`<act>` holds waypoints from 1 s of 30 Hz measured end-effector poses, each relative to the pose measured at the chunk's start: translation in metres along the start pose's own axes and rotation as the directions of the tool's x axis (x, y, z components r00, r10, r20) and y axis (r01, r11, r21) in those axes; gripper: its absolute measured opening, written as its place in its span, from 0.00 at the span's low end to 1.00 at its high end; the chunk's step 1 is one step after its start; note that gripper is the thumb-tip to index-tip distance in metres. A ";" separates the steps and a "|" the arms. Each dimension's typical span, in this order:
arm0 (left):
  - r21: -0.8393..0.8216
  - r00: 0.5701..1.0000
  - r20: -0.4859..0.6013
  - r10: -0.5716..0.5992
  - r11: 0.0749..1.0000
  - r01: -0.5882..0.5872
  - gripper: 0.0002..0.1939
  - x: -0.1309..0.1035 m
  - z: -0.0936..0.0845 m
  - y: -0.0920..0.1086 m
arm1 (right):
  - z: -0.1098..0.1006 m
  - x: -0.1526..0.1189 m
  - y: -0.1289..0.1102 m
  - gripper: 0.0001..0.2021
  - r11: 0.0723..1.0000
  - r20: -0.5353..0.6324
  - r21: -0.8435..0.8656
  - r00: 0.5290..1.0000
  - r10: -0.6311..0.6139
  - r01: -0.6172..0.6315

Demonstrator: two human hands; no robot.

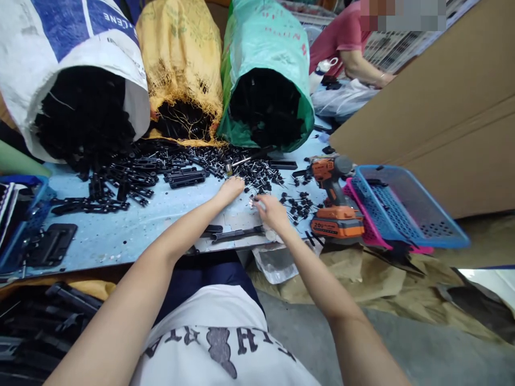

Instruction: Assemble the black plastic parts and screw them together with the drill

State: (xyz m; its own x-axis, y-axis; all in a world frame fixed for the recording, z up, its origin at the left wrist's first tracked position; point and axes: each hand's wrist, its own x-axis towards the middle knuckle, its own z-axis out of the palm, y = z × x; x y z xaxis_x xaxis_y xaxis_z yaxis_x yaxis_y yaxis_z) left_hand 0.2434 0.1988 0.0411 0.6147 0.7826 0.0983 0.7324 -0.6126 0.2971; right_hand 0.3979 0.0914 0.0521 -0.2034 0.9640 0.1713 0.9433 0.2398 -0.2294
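My left hand (232,188) is closed at the near edge of a heap of small black parts with metal pins (261,174); what its fingers hold is hidden. Just beyond it lies a metal-shafted tool (241,160). My right hand (272,210) pinches at a small shiny metal piece (252,201), too small to make out clearly. Below both hands, a long black part (237,235) rests on a pale board (241,221) at the table's front edge. An orange cordless drill (332,198) stands to the right of my right hand.
White (96,51), yellow (179,48) and green (265,48) sacks of black parts line the back. Blue baskets stand right (410,203) and left (40,201). Cardboard (442,118) rises at right. Another person's arm (364,68) is behind it. Black parts (132,171) cover the table's left.
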 end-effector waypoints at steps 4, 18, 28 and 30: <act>-0.005 0.998 -0.041 -0.050 0.999 0.050 0.12 -0.034 -0.019 -0.008 | -0.011 0.056 0.059 0.18 0.877 -0.085 -0.167 0.893 0.442 -0.450; -0.973 0.582 -0.023 -0.813 0.152 0.174 0.21 -0.236 -0.038 -0.048 | -0.001 0.044 -0.006 0.17 0.989 -0.068 0.045 0.988 0.142 -0.139; -0.544 0.759 -0.369 -0.537 0.787 0.291 0.05 -0.242 -0.044 -0.039 | 0.019 -0.007 -0.098 0.13 0.651 0.056 0.758 0.998 0.002 -0.044; -0.475 0.794 -0.383 -0.473 0.838 0.270 0.05 -0.241 -0.043 -0.038 | 0.023 -0.013 -0.101 0.12 0.665 0.018 0.746 1.000 0.004 -0.016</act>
State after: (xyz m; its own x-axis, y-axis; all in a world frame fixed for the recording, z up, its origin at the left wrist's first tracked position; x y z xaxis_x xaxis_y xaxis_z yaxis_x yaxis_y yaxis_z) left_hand 0.0552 0.0382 0.0470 0.0295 0.9532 0.3010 0.6408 -0.2491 0.7262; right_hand 0.2994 0.0573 0.0513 -0.2043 0.9668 0.1532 0.4352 0.2299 -0.8705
